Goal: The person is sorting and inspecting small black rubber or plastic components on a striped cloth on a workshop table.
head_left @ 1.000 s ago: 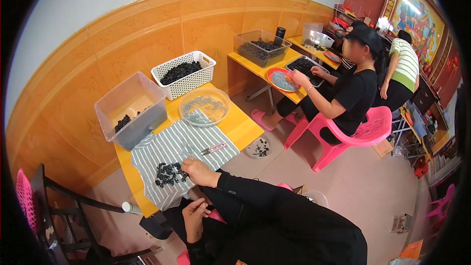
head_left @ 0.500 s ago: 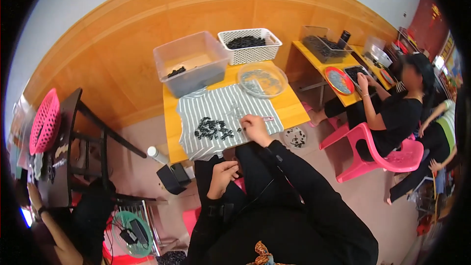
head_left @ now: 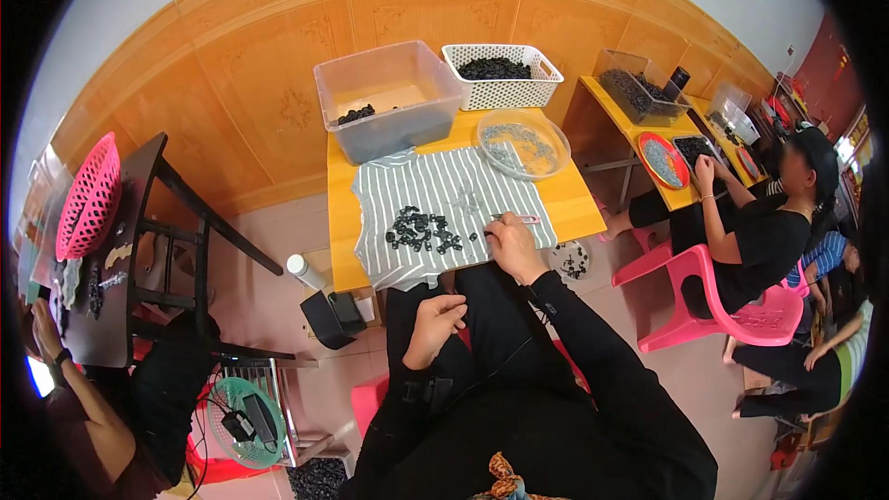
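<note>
A striped grey-and-white shirt [head_left: 407, 185] lies spread over the yellow table, with a pile of small black pieces [head_left: 421, 231] on it. My right hand [head_left: 516, 248] rests at the shirt's near right part, fingers bent together, a small black piece [head_left: 488, 233] at the thumb tip. Just beyond these fingers lies a pink-and-silver tool [head_left: 526, 219]; its kind is unclear. Loose small clear or silvery bits [head_left: 469, 200] are scattered nearby. Over my lap, before the table edge, my left hand [head_left: 433, 329] is closed, fingertips pressed together; anything in it is too small to make out.
At the table's back stand a clear plastic bin [head_left: 394, 134], a white basket [head_left: 505, 93] of black pieces and a round clear tray [head_left: 556, 162] of silvery bits. A white bottle [head_left: 304, 268] stands left below. To the right, a person [head_left: 759, 241] works on a pink chair [head_left: 713, 315].
The view has shifted, so the table appears farther right. My right hand stays by the tool on the shirt; my left hand remains closed over my lap.
</note>
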Motion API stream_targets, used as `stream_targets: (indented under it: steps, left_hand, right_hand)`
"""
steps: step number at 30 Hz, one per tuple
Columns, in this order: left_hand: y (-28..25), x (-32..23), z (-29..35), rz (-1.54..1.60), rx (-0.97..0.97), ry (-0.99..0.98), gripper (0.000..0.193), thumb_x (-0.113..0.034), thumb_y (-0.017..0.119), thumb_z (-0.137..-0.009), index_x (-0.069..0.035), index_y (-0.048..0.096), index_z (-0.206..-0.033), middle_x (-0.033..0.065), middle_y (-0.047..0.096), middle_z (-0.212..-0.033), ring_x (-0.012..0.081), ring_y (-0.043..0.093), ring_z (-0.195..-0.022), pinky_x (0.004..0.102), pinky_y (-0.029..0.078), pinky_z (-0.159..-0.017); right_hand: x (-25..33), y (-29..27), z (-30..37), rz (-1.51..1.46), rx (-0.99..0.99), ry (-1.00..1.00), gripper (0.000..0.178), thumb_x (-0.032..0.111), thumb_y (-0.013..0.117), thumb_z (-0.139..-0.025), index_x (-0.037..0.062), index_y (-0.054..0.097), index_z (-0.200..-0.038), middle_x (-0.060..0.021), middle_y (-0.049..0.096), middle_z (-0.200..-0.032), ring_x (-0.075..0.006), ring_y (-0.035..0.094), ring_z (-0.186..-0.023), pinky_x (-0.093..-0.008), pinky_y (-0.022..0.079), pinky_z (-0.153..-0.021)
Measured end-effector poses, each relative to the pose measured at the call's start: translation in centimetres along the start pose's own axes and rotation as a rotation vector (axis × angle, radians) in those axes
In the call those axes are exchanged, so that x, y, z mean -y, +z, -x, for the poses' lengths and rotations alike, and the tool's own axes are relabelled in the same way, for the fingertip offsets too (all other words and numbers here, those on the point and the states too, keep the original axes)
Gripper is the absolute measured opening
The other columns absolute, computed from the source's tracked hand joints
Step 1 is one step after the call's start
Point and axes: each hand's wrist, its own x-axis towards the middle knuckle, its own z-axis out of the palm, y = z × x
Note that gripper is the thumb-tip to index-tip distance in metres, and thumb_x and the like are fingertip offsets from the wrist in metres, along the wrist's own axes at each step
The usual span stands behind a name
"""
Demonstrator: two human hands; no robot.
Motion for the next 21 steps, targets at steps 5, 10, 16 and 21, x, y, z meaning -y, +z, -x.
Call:
stream_targets:
  steps: [5, 10, 16, 21]
  left_hand:
    - [0.1, -0.1, -0.1, 0.016, -0.009, 0.028, 0.023, -0.006, 0.061, -0.086, 0.006, 0.063, -0.106, 0.0057, 0.065, -0.078, 0.0093, 0.059, -0.061, 0.0201, 0.044, -0.053]
    - [0.1, -0.2, 0.0, 0.167, 0.006, 0.037, 0.021, -0.008, 0.059, -0.090, 0.004, 0.063, -0.106, 0.0072, 0.066, -0.088, 0.0123, 0.062, -0.066, 0.0216, 0.046, -0.056]
    - [0.5, -0.3, 0.1, 0.628, 0.069, 0.087, 0.020, -0.010, 0.056, -0.093, 0.004, 0.062, -0.107, 0.0093, 0.066, -0.089, 0.0160, 0.063, -0.076, 0.0255, 0.049, -0.068]
    - [0.3, 0.4, -0.3, 0.688, 0.133, 0.087, 0.016, -0.009, 0.055, -0.093, 0.003, 0.063, -0.101, 0.0099, 0.065, -0.087, 0.0169, 0.063, -0.075, 0.0263, 0.047, -0.067]
  right_hand:
    - [-0.1, -0.1, -0.3, 0.025, 0.019, -0.024, 0.007, 0.005, 0.060, -0.077, 0.0029, 0.058, -0.083, -0.0156, 0.055, -0.086, -0.0364, 0.057, -0.080, -0.0442, 0.046, -0.070]
    - [2.0, -1.0, 1.5, -0.164, -0.068, -0.032, 0.006, 0.000, 0.058, -0.079, 0.0004, 0.057, -0.084, -0.0172, 0.055, -0.083, -0.0369, 0.056, -0.081, -0.0423, 0.045, -0.068]
    - [8.0, -2.6, 4.7, -0.218, -0.022, -0.412, 0.010, 0.003, 0.061, -0.070, 0.0016, 0.055, -0.078, -0.0115, 0.053, -0.083, -0.0301, 0.055, -0.078, -0.0373, 0.046, -0.065]
    - [8.0, -2.3, 4.9, -0.368, 0.023, -0.390, 0.007, 0.001, 0.060, -0.071, 0.0011, 0.056, -0.076, -0.0104, 0.052, -0.083, -0.0288, 0.056, -0.079, -0.0365, 0.046, -0.066]
